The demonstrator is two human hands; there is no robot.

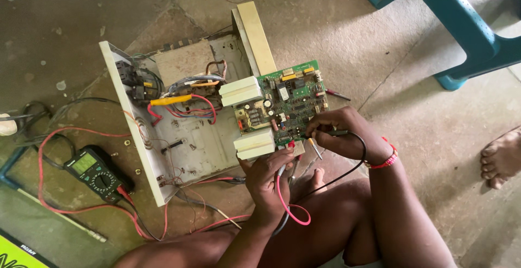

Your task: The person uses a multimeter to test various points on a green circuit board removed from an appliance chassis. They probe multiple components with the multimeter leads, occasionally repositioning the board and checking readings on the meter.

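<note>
Head view: risk is a probe tip slipping across close solder points on the board [287,102] and bridging them, since both tips sit near together at its lower edge. Left hand [268,173] is closed around the red probe [287,151]; right hand [342,135] pinches the black probe [331,133]. Board stands tilted at the open chassis [179,138] on the floor, touching both hands. Leads could snag too. Meter [95,173] lies well apart, left.

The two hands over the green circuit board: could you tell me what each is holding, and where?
The left hand grips the red probe by its handle; the right hand grips the black probe by its handle. Both tips meet the circuit board.
</note>
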